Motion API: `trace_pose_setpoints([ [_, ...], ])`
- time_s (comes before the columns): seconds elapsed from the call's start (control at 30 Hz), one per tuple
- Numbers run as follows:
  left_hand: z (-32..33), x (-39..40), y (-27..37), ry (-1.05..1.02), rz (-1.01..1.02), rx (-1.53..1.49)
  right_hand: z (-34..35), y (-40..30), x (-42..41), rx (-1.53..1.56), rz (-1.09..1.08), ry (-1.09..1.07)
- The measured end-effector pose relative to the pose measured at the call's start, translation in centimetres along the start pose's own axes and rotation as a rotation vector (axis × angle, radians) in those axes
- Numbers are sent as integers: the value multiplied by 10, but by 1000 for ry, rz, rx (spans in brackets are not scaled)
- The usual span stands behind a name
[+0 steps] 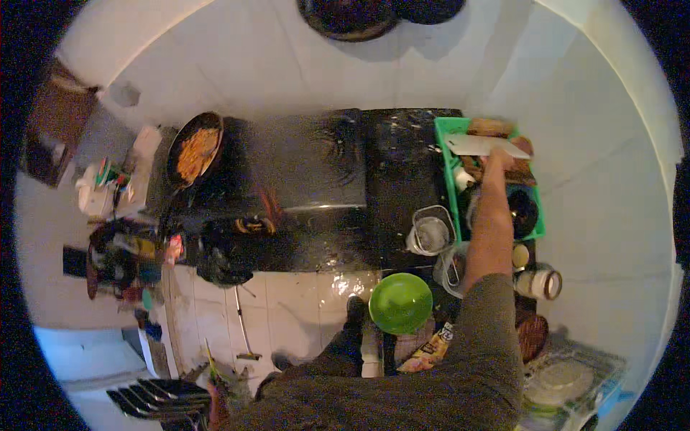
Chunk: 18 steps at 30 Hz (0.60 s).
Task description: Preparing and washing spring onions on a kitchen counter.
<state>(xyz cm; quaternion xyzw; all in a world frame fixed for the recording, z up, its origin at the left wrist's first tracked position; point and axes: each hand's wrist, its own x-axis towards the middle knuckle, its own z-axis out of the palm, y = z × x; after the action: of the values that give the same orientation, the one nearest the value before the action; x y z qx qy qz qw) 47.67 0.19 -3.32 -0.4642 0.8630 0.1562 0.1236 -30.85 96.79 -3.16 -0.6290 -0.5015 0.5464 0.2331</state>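
Note:
My right hand (pixel 498 157) reaches into a green plastic basket (pixel 455 210) on the dark counter and touches or overlaps a flat white item (pixel 477 145); blur hides its grip. Brown items and a dark round item (pixel 523 213) are also in the basket. At the bottom left edge, part of what looks like my left hand (pixel 218 401) shows beside a black slotted spatula (pixel 159 397); whether it holds the spatula is unclear. A dark frying pan (pixel 197 151) with orange-brown food stands at the counter's left.
A clear container (pixel 431 234) stands left of the basket, with a lidded jar (pixel 539 284) below it. A green bowl (pixel 400 303) is near the counter's front edge, above a yellow packet (pixel 431 353). A dish rack (pixel 566 377) is at lower right.

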Motion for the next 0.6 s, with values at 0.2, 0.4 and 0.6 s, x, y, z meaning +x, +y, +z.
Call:
trace_pose_setpoints([
  [0.2, -5, 22, 19, -67, -37, -376, -12, 25, -26, 835, -229, -945],
  [0.4, 11, 35, 28, -58, 40, -658, -64, -23, -2, 627, -310, -841],
  [0.6, 57, 57, 29, -86, 11, -575, -127, -91, 23, 439, -480, -602],
])
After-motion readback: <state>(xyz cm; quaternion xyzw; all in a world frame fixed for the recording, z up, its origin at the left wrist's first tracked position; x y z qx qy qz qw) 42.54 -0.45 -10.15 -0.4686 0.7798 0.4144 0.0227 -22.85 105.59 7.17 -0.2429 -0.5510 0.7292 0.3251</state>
